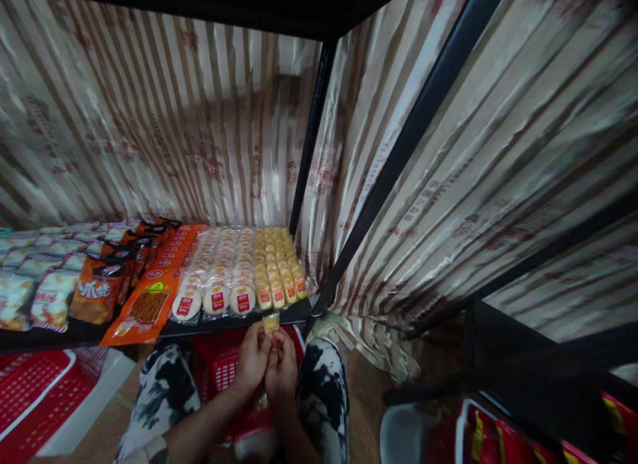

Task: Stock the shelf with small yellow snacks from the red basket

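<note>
Both my hands meet in front of the shelf edge, above a red basket between my knees. A small yellow wrapped snack is pinched by the fingers of my left hand and my right hand. Just beyond it on the shelf stand rows of similar yellow snack packets. To their left lie rows of round white crackers in clear wrappers with red labels.
Orange flat snack packs, brown-orange bags and white bags fill the shelf's left part. Black shelf posts and a striped curtain stand behind. Another red basket is at lower left, a grey stool at lower right.
</note>
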The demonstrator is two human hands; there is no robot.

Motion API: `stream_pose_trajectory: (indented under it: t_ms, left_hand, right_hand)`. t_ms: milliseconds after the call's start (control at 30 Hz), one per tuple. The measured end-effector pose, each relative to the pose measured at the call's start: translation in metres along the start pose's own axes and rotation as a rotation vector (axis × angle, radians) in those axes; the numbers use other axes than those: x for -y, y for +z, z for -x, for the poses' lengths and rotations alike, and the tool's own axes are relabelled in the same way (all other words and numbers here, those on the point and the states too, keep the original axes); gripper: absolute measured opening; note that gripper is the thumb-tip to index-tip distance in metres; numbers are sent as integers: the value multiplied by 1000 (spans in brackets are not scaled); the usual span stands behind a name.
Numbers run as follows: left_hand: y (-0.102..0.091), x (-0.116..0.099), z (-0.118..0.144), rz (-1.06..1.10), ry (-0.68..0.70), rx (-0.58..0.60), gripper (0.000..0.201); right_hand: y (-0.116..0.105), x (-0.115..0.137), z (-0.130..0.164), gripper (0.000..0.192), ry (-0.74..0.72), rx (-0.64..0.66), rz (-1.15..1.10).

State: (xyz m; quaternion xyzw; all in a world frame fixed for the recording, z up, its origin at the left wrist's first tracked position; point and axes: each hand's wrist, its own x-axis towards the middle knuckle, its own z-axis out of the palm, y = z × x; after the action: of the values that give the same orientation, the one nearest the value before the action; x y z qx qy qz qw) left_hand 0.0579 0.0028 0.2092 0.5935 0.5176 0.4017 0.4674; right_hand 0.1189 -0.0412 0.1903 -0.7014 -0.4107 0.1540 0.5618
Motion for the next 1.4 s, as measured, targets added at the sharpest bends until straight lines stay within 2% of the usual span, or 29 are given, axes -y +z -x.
stream_pose_trajectory:
  t_ms: [167,367,500,767,900,1067,1400]
  left_hand:
    - [13,-11,-12,12,13,21,41]
    - [29,-18,-28,-43,41,30,40]
    - [35,-25,-38,-65,76,36,37]
    - [39,-30,-54,-156,159,-24,28]
    - [39,-33,-56,-205,147,-30,27]
    - [41,-38,-59,-230,130,26,17]
    - [58,-40,-68,-235,159,81,8]
  right_hand:
    - [-6,-1,-12,33,-58,-53,42]
    - [-10,-5,-28,35,-72,-62,51]
    - [-10,-5,-32,39,-85,-64,70]
    - [-8,-5,-30,54,-245,-33,225]
    - [-6,-7,-31,58,-225,-4,247]
    - [-8,-4,-34,63,-229,-14,236]
    - [-7,-12,-38,64,-193,-47,211]
